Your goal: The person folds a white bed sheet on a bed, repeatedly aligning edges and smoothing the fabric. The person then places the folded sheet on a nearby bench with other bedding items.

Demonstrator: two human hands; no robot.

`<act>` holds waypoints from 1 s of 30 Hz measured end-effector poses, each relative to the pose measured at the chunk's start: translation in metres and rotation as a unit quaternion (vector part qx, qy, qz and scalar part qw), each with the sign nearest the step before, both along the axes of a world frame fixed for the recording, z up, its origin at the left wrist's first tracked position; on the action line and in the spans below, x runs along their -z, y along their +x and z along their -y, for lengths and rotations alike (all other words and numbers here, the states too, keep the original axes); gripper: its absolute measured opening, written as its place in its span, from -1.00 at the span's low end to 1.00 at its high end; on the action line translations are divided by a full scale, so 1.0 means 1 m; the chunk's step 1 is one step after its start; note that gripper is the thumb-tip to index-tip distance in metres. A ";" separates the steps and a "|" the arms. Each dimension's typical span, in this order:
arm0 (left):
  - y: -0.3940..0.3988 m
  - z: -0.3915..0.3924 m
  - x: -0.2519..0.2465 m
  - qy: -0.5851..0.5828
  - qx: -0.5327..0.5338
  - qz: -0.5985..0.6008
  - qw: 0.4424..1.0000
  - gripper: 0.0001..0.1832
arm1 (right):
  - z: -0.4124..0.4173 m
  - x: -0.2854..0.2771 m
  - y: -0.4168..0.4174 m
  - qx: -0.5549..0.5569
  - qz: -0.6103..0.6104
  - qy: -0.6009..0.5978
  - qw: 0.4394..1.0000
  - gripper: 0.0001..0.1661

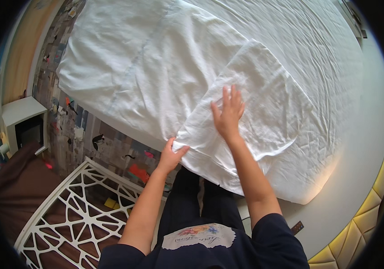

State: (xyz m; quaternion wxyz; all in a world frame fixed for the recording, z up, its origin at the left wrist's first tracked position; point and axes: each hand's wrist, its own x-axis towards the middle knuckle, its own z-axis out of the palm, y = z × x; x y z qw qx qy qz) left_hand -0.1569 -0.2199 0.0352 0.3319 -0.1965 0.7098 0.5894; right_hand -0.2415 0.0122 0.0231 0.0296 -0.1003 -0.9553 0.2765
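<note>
A white cloth (128, 60), wrinkled and partly folded over on itself, covers much of the bed. Its folded flap (262, 84) lies at the near right. My left hand (173, 155) grips the edge of the cloth at the near corner of the fold, thumb on top. My right hand (229, 112) rests palm down on the flap with its fingers somewhat spread. Under the cloth, a creased white sheet (316, 57) shows on the far and right side of the mattress.
A white lattice panel (87, 220) stands at the lower left, near my left arm. Beyond it are a small white cabinet (24, 109) and brown fabric (27, 181). Yellow padded panels (353, 228) line the lower right. A remote control (297, 227) lies near my right elbow.
</note>
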 end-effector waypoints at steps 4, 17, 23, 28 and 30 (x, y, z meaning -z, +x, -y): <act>0.004 0.006 0.017 0.058 -0.052 0.002 0.997 -0.77 | 0.027 -0.030 0.067 -0.059 0.107 -0.015 0.992 -0.20; 0.016 -0.075 -0.026 -0.388 0.181 -0.389 0.816 -0.34 | -0.067 -0.058 0.308 0.050 0.174 -0.050 0.982 -0.44; 0.043 -0.176 -0.037 -0.130 0.379 -0.418 0.815 -0.62 | -0.084 -0.043 0.296 0.316 0.086 -0.021 0.945 -0.54; 0.071 -0.256 -0.036 0.025 0.405 -0.394 0.825 -0.70 | -0.065 -0.014 0.336 0.558 0.109 -0.220 0.793 -0.47; 0.076 -0.288 -0.032 0.024 0.433 -0.364 0.825 -0.74 | -0.065 -0.017 0.347 0.520 0.091 -0.285 0.800 -0.50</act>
